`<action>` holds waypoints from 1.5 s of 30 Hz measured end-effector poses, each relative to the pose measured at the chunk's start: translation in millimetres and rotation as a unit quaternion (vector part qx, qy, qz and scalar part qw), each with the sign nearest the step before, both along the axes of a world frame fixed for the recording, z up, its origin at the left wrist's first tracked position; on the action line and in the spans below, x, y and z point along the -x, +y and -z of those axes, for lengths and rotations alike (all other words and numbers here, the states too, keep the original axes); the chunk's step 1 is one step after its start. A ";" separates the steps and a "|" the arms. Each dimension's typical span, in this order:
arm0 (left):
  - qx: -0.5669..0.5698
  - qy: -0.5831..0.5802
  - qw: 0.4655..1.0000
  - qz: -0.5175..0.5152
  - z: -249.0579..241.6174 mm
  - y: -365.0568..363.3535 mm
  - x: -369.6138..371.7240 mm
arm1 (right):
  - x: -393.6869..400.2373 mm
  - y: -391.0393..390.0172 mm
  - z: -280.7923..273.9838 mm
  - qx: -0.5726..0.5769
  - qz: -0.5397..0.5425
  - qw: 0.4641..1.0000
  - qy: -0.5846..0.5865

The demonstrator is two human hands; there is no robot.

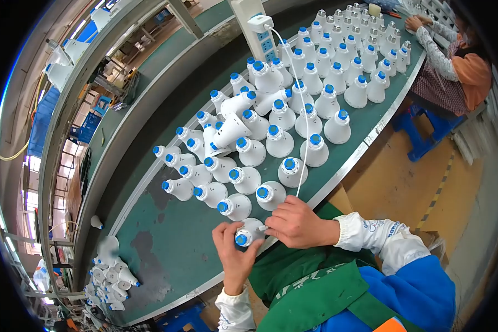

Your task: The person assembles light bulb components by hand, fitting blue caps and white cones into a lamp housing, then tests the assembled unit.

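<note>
My left hand [235,255] grips a white cone-shaped lamp body with a blue cap [251,228] at the table's front edge, thumb and fingers around its sides. The blue cap points toward me. Pinched in my right hand [300,224] is the end of a white cable [305,166], its small plug right at the lamp body's side. Up from that hand, the cable runs to a white charger [259,23] on the power strip [253,34]. Just beyond my hands stand more lamp bodies of the same kind [271,195], upright on the green table [191,238].
Rows of blue-capped lamp bodies [337,130] fill the table's middle and far end; a few lie tipped in a heap [231,131]. At the left end is a pile of white lamp parts [113,279]. Another person [454,66] sits at the far right beside a blue stool [420,133].
</note>
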State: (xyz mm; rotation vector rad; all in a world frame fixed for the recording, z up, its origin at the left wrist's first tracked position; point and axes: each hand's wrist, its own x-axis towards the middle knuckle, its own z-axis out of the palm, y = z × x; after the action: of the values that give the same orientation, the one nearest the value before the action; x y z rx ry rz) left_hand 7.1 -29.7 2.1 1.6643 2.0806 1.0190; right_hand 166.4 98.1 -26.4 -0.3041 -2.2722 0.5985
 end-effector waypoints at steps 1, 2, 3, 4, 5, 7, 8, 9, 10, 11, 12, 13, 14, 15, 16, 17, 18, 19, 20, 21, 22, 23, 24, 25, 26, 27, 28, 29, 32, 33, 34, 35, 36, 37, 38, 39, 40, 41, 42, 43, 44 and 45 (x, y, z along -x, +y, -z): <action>-0.016 0.009 0.999 -0.033 9.4 -2.5 -0.4 | -0.6 0.1 0.0 0.001 0.003 1.000 -0.001; -0.033 0.017 0.997 -0.066 14.0 -3.0 -1.3 | -1.3 0.7 -0.1 -0.002 0.005 1.000 -0.009; -0.032 0.015 0.997 -0.063 14.7 -4.0 0.5 | -2.2 0.9 0.3 -0.005 0.007 1.000 -0.017; -0.034 -0.013 0.998 -0.042 12.3 -4.8 4.2 | -2.8 1.1 1.2 -0.004 0.008 1.000 -0.019; -0.036 -0.041 0.998 -0.021 10.2 -5.7 5.9 | -2.8 1.4 2.1 0.001 0.006 1.000 -0.015; -0.035 -0.087 0.995 -0.028 7.0 -4.9 5.6 | -2.1 1.7 2.8 0.005 0.005 1.000 -0.007; -0.037 -0.131 0.990 -0.034 4.6 -1.8 6.2 | -2.0 1.9 2.1 0.007 0.001 1.000 -0.006; -0.040 -0.128 0.990 -0.031 0.9 0.9 3.6 | -1.8 1.6 1.9 0.010 -0.004 1.000 -0.007; -0.053 -0.065 0.995 -0.048 -3.1 3.1 -1.3 | -1.0 1.6 2.4 0.007 -0.004 1.000 -0.004; -0.066 -0.002 0.996 -0.065 -5.3 4.4 -4.1 | -0.1 1.6 3.6 0.015 -0.006 1.000 -0.003; -0.067 0.000 0.996 -0.065 -3.8 3.2 -3.9 | 0.6 1.4 4.5 0.023 -0.008 1.000 -0.003; -0.065 -0.019 0.995 -0.069 -0.2 0.4 -3.6 | 1.8 1.2 5.1 0.024 -0.008 1.000 -0.003; -0.062 -0.038 0.995 -0.073 2.8 -2.0 -3.9 | 3.2 0.4 6.0 0.023 -0.006 1.000 0.007; -0.057 -0.039 0.995 -0.073 3.6 -3.8 -4.7 | 4.0 -1.8 6.8 0.024 -0.003 1.000 0.015; -0.061 -0.047 0.994 -0.079 4.2 -3.6 -5.0 | 4.4 -2.8 7.3 0.027 -0.003 1.000 0.013; -0.064 -0.053 0.993 -0.086 4.7 -3.5 -4.9 | 5.1 -3.7 7.6 0.028 -0.003 0.999 0.017; -0.062 -0.054 0.993 -0.086 5.5 -3.8 -4.4 | 6.1 -4.7 7.8 0.028 -0.002 0.999 0.022; -0.063 -0.046 0.994 -0.082 6.6 -3.9 -3.7 | 7.5 -5.5 8.0 0.030 -0.002 0.999 0.021; -0.065 -0.037 0.994 -0.077 7.1 -4.0 -3.0 | 9.1 -6.2 7.9 0.031 0.001 0.999 0.024; -0.064 -0.038 0.994 -0.077 7.2 -3.3 -2.6 | 10.2 -6.1 7.8 0.032 0.005 0.999 0.027; -0.062 -0.037 0.995 -0.074 7.4 -3.9 -2.1 | 11.4 -7.2 8.9 0.033 0.005 0.999 0.026; -0.061 -0.037 0.995 -0.073 7.5 -4.3 -1.7 | 12.9 -7.7 10.5 0.034 0.010 0.999 0.031; -0.061 -0.037 0.995 -0.074 7.7 -4.5 -1.3 | 13.9 -7.9 11.3 0.034 0.015 0.999 0.036; -0.060 -0.043 0.995 -0.073 8.2 -4.7 -0.8 | 14.1 -8.1 11.7 0.034 0.014 0.999 0.036; -0.058 -0.049 0.995 -0.071 8.9 -5.5 -0.4 | 13.8 -9.1 12.5 0.038 0.014 0.999 0.034; -0.057 -0.050 0.995 -0.072 9.5 -6.1 -0.3 | 13.5 -9.9 13.3 0.042 0.014 0.998 0.033; -0.057 -0.052 0.995 -0.070 10.2 -6.3 -0.4 | 13.3 -10.2 12.6 0.043 0.014 0.998 0.032; -0.058 -0.054 0.994 -0.069 10.8 -6.3 -0.7 | 13.1 -10.2 10.8 0.043 0.010 0.999 0.031; -0.052 -0.068 0.994 -0.068 9.4 -6.4 -1.4 | 11.3 -7.6 7.7 0.049 -0.011 0.998 0.023; -0.052 -0.068 0.994 -0.070 8.5 -5.5 -1.9 | 11.4 -5.7 7.2 0.054 -0.028 0.998 0.018; -0.057 -0.069 0.993 -0.077 7.5 -4.7 -2.6 | 12.2 -4.4 7.2 0.055 -0.030 0.998 0.018; -0.063 -0.070 0.992 -0.084 7.1 -3.6 -3.2 | 12.7 -2.2 7.5 0.047 -0.034 0.998 0.014; -0.063 -0.070 0.992 -0.084 7.0 -3.4 -3.3 | 12.8 -0.3 7.8 0.039 -0.037 0.998 0.010; -0.061 -0.070 0.992 -0.083 7.0 -3.7 -3.1 | 13.3 1.6 7.4 0.041 -0.037 0.998 0.009; -0.060 -0.069 0.992 -0.081 7.1 -3.5 -3.1 | 14.4 3.8 6.4 0.058 -0.048 0.997 0.014; -0.059 -0.070 0.993 -0.081 7.3 -3.3 -3.3 | 14.7 4.6 5.6 0.077 -0.058 0.995 0.019; -0.063 -0.068 0.992 -0.081 7.4 -3.0 -3.4 | 14.3 4.6 4.5 0.078 -0.058 0.995 0.018; -0.066 -0.066 0.992 -0.082 7.5 -2.8 -3.4 | 13.8 4.5 2.9 0.090 -0.059 0.994 0.009; -0.066 -0.067 0.992 -0.082 7.6 -2.9 -3.3 | 13.7 4.3 2.2 0.102 -0.060 0.993 0.000; -0.065 -0.063 0.993 -0.082 7.4 -2.8 -2.9 | 14.1 2.6 3.0 0.102 -0.060 0.993 -0.001; -0.064 -0.060 0.993 -0.082 7.5 -2.9 -2.7 | 14.5 -0.7 4.7 0.121 -0.046 0.992 -0.004; -0.063 -0.061 0.993 -0.082 7.3 -3.0 -2.5 | 14.8 -2.6 5.7 0.140 -0.032 0.990 -0.006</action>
State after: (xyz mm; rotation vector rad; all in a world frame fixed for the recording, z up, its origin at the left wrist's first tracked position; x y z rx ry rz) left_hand 9.6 -32.6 -5.2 1.4636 2.1397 1.2953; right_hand 151.5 95.6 -32.1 -0.3727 -2.2161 0.9560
